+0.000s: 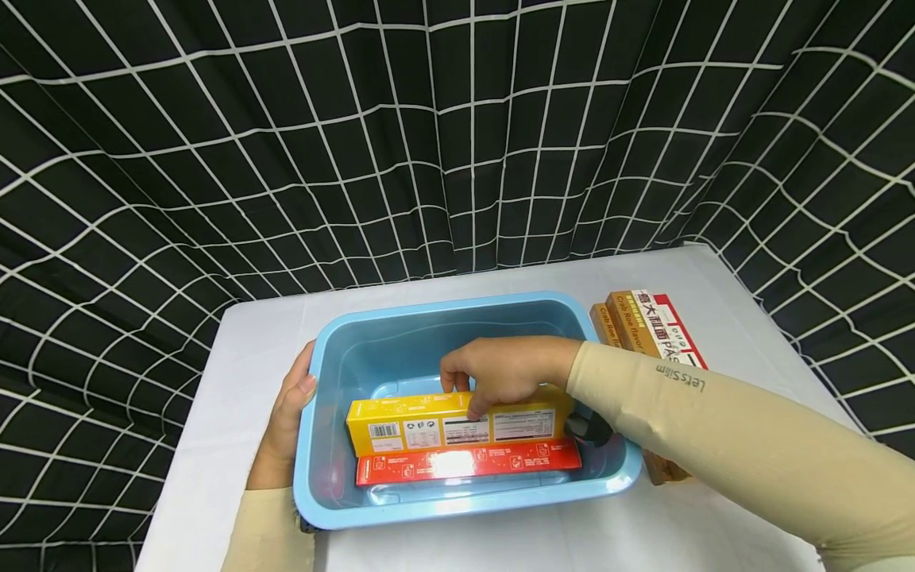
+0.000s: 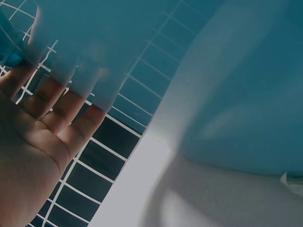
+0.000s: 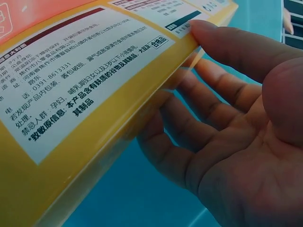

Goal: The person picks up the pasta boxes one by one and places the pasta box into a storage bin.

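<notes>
My right hand (image 1: 500,369) reaches into a light blue plastic basin (image 1: 457,508) and holds a long yellow pasta box (image 1: 429,429) by its upper edge. The right wrist view shows the thumb (image 3: 222,40) on the printed face and the other fingers at the far side. Alongside the yellow box, nearer to me, a red box (image 1: 407,469) lies lengthwise in the basin. My left hand (image 1: 286,413) is against the basin's left outer side, its thumb at the rim. In the left wrist view its fingers (image 2: 66,106) are extended, their tips under a blue blur.
Brown boxes marked Crab Roe flavor (image 1: 632,318) and PASTA stand right of the basin, partly covered by my right sleeve (image 1: 715,421). The table has a white cloth (image 1: 236,342). Behind it hangs a black curtain (image 1: 400,159) with a white grid.
</notes>
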Available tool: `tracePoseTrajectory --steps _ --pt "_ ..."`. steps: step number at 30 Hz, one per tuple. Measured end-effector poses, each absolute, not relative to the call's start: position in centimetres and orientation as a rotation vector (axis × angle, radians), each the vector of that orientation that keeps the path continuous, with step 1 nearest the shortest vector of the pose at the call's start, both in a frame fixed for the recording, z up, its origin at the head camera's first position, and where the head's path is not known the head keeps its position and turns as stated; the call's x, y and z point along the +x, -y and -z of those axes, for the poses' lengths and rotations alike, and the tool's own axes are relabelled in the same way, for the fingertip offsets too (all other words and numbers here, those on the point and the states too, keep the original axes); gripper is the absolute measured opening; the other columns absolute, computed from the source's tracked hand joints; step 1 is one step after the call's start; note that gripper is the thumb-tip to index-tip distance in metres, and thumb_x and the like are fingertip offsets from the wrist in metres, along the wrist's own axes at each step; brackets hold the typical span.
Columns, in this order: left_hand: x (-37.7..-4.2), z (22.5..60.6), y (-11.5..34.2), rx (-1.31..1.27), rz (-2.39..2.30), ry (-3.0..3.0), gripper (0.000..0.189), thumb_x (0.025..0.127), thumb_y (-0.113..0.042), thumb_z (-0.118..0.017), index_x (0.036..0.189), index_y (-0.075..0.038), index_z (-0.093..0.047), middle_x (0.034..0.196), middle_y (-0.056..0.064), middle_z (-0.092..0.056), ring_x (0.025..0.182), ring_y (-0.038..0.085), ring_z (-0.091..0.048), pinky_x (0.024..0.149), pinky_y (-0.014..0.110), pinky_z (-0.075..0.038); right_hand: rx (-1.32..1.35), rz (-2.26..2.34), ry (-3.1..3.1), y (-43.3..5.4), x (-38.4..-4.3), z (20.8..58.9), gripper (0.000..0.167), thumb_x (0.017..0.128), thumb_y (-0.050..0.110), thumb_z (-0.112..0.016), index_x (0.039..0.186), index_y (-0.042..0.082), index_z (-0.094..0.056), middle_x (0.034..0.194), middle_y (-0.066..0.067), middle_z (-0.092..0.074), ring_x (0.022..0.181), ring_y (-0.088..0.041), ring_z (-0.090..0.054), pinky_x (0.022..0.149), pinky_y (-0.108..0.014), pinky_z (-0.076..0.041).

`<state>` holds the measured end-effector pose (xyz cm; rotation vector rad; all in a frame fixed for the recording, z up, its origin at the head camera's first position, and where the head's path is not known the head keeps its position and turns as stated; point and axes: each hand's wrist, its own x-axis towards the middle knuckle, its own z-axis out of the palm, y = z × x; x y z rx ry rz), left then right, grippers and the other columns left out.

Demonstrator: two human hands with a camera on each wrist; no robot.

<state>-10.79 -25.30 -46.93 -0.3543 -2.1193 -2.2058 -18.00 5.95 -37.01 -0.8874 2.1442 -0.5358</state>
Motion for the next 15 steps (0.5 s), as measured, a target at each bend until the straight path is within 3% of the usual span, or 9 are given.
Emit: tracePoseTrajectory --steps 15 --pt "-10.8 46.83 25.32 -0.364 2.198 2.122 0.066 0.099 -0.029 -0.039 0.161 -0.006 -0.047 0.149 0.023 -0.055 0.128 0.038 -0.057 0.103 0.043 -0.055 -0.906 0.538 -2.138 -5.82 -17.7 36.89 0.032 0.09 0.01 -0.091 0.109 0.02 -0.068 0.096 0.005 -0.068 0.092 -0.019 -0.068 0.074 -0.033 -0.062"
